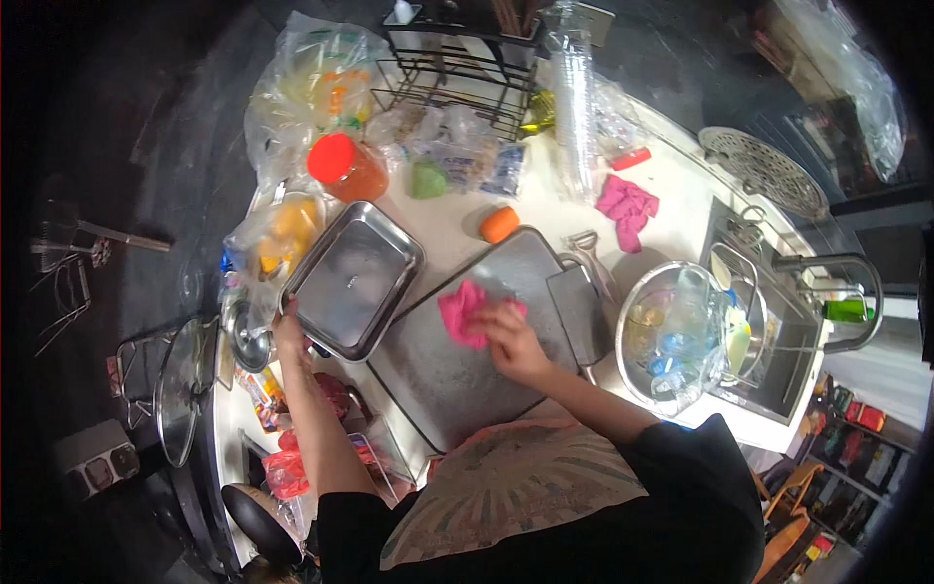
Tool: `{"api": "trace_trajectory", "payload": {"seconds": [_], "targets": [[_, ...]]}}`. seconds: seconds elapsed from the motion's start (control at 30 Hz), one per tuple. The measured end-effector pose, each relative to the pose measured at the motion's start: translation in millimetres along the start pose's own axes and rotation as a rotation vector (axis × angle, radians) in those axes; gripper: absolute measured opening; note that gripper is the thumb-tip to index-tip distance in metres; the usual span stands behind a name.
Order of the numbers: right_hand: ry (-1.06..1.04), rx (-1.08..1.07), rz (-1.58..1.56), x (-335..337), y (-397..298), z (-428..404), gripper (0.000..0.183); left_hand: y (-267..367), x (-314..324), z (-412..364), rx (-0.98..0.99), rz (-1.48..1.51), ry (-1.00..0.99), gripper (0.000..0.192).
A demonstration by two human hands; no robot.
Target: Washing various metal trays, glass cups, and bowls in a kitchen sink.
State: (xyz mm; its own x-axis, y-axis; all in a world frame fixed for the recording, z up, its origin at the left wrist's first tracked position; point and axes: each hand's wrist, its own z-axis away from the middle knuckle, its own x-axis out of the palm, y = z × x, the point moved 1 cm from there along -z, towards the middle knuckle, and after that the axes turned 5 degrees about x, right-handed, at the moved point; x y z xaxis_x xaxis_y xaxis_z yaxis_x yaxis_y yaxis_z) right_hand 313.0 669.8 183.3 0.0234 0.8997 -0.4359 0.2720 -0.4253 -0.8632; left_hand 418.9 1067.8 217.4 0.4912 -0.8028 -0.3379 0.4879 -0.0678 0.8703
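Observation:
My left hand (290, 337) grips the near-left rim of a rectangular stainless-steel tray (349, 285). The tray is tilted, and nothing lies in it. Its lower right side overlaps a grey cutting board (438, 398) in front of me. On that board my right hand (514, 343) holds a crumpled pink cloth (461, 310), its fingertips pressed into the fabric. An orange carrot piece (500, 224) lies just beyond the board's far edge. A broad metal blade, apparently a cleaver (573, 303), rests over the board's right side, with a peeler (592, 257) beside it.
To the right stand a metal bowl (620, 343) of plastic bottles and a sink (795, 372) with a faucet (872, 306). A second pink cloth (627, 208), a red-lidded jar (332, 158), plastic bags (306, 87) and a black wire rack (467, 91) are farther back.

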Motion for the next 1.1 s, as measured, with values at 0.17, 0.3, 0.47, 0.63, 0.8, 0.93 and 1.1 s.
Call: {"api": "trace_trajectory", "payload": {"seconds": [0.17, 0.3, 0.47, 0.63, 0.8, 0.93, 1.1], "targets": [[-0.315, -0.111, 0.081, -26, 0, 73, 0.048, -61, -16, -41, -0.177, 0.105, -0.275, 0.02], [-0.332, 0.014, 0.185, -47, 5, 107, 0.051, -91, 13, -55, -0.312, 0.158, -0.405, 0.024], [-0.344, 0.013, 0.181, -71, -23, 123, 0.043, -121, -20, -85, -0.214, 0.139, -0.324, 0.021], [-0.107, 0.094, 0.154, -116, -59, 167, 0.03, -112, 15, -65, -0.066, -0.013, -0.035, 0.049], [0.266, 0.187, 0.338, -168, -74, 232, 0.02, -58, 86, 53, 0.279, 0.092, 0.071, 0.069], [0.765, 0.352, 0.373, -198, -71, 276, 0.007, -66, 113, 121, 0.71, 0.017, -0.114, 0.058], [1.149, 0.52, 0.07, -249, -50, 315, 0.014, -46, 155, 319, 0.598, -0.041, -0.834, 0.042]]}}
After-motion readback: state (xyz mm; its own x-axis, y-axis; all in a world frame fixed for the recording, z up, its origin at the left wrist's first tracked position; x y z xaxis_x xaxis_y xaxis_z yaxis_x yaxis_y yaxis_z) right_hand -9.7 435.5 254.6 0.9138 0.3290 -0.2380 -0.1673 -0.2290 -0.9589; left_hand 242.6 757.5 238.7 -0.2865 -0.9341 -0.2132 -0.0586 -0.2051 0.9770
